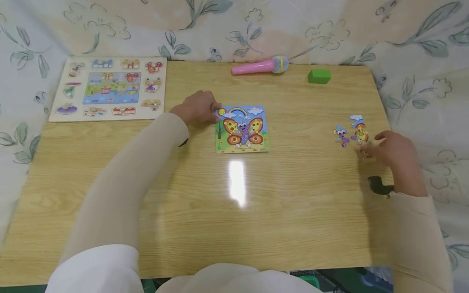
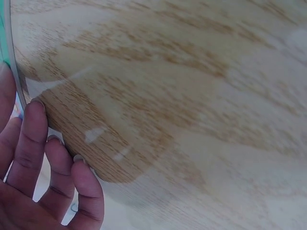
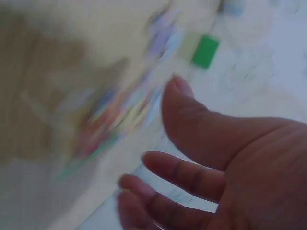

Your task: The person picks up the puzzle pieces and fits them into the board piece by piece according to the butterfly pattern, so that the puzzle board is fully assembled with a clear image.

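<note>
- Vehicle picture board [image 1: 79,102]: far left of the tabletop [image 1: 300,203], long axis running left to right, pictures ringing a central scene.
- Left hand [image 1: 198,108]: pinches the butterfly puzzle's left edge; the left wrist view shows fingertips at that edge, bent ones the head view hides.
- Butterfly puzzle [image 1: 243,131]: mid-tabletop, roughly square, without a clear long axis; the butterfly's head points away from the person.
- Pink microphone [image 1: 256,67]: lies sideways, mesh head rightward.
- Green block [image 1: 319,76]: long side left to right.
- Jigsaw pieces [image 1: 360,133]: loose, blurred in the right wrist view.
- Right hand [image 1: 399,152]: beside them, thumb spread from fingers.
</note>
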`<state>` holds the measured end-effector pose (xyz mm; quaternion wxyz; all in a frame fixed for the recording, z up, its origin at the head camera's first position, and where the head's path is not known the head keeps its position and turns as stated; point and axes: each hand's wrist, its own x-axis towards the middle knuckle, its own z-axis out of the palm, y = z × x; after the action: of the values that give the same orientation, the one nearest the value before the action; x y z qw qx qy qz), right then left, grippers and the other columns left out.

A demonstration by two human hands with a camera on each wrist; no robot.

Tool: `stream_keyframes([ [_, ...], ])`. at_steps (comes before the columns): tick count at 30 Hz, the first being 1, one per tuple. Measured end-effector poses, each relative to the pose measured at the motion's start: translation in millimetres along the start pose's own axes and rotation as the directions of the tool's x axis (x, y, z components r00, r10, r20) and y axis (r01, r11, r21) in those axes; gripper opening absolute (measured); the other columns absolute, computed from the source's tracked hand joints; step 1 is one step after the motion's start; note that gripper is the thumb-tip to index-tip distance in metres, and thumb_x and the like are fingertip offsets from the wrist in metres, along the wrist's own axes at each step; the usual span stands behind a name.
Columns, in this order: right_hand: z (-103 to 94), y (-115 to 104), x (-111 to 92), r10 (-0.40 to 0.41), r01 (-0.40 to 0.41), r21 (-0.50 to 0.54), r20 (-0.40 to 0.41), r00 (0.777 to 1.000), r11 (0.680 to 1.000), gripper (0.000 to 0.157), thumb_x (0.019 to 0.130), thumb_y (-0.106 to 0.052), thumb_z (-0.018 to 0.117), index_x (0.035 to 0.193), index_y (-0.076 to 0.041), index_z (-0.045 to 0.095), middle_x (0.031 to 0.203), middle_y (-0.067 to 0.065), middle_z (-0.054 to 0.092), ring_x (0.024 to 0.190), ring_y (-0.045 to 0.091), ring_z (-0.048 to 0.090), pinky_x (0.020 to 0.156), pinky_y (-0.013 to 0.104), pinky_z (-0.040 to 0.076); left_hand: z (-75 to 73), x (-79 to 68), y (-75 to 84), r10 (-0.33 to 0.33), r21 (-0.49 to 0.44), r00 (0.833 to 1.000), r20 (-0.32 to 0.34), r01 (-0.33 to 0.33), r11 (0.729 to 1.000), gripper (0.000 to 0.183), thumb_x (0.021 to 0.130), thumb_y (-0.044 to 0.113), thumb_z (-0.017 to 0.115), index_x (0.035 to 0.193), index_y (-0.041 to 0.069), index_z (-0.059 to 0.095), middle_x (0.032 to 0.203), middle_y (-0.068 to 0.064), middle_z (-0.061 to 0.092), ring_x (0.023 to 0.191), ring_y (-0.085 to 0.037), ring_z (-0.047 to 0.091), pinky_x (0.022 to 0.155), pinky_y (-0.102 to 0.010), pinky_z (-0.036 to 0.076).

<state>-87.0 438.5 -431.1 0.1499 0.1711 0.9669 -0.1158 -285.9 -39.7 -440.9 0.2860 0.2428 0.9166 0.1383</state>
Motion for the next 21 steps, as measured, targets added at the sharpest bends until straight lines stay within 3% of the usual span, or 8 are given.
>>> stream_keyframes([
  [2,2.5,18,-4,0.024,-0.023,-0.026,0.046,0.999,0.999,0.078,0.088,-0.054,0.058,0.124,0.013,0.043,0.114,0.040,0.053,0.095,0.051,0.054,0.070,0.052,0.044,-1.6,0.2,1.8,-0.006,0.006,1.000,0.011,0.006,1.000,0.033,0.087,0.036,0.070,0.106,0.009,0.070,0.145,0.003,0.047,0.079,-0.020,0.044,0.065,-0.029,0.039],
  [5,9.1,29,-8,-0.013,0.014,-0.020,0.047,0.999,1.000,0.073,0.089,-0.051,0.060,0.118,0.014,0.045,0.110,0.040,0.056,0.090,0.050,0.057,0.066,0.048,0.045,-3.0,-1.8,3.6,-0.021,0.010,1.000,0.014,0.020,1.000,0.035,0.087,0.037,0.070,0.107,0.009,0.070,0.145,0.003,0.047,0.079,-0.020,0.044,0.065,-0.029,0.039],
  [8,12.8,30,-8,-0.044,0.043,0.019,0.014,0.999,0.999,0.066,0.089,-0.049,0.062,0.113,0.011,0.048,0.106,0.039,0.058,0.088,0.048,0.058,0.063,0.044,0.043,-3.9,-3.7,3.1,-0.037,0.015,0.999,0.006,0.037,0.999,0.030,0.087,0.037,0.070,0.095,0.008,0.069,0.145,0.004,0.047,0.079,-0.020,0.044,0.064,-0.029,0.039],
  [15,16.7,29,-8,-0.024,0.024,0.068,-0.003,1.000,0.997,0.063,0.086,-0.043,0.067,0.109,0.013,0.050,0.106,0.035,0.055,0.091,0.045,0.052,0.069,0.045,0.041,-3.0,-5.6,1.9,-0.039,0.007,0.999,0.014,0.039,0.999,0.032,0.088,0.036,0.069,0.105,0.009,0.070,0.145,0.004,0.047,0.078,-0.020,0.043,0.065,-0.030,0.038],
  [21,18.4,21,-16,0.024,-0.014,0.129,-0.078,0.997,0.992,0.055,0.087,-0.032,0.067,0.115,0.011,0.045,0.107,0.036,0.053,0.089,0.046,0.053,0.061,0.037,0.038,-2.4,-4.3,3.3,-0.021,0.024,1.000,0.009,0.021,0.999,0.036,0.087,0.036,0.070,0.111,0.009,0.068,0.146,0.003,0.046,0.078,-0.020,0.042,0.064,-0.030,0.037],
])
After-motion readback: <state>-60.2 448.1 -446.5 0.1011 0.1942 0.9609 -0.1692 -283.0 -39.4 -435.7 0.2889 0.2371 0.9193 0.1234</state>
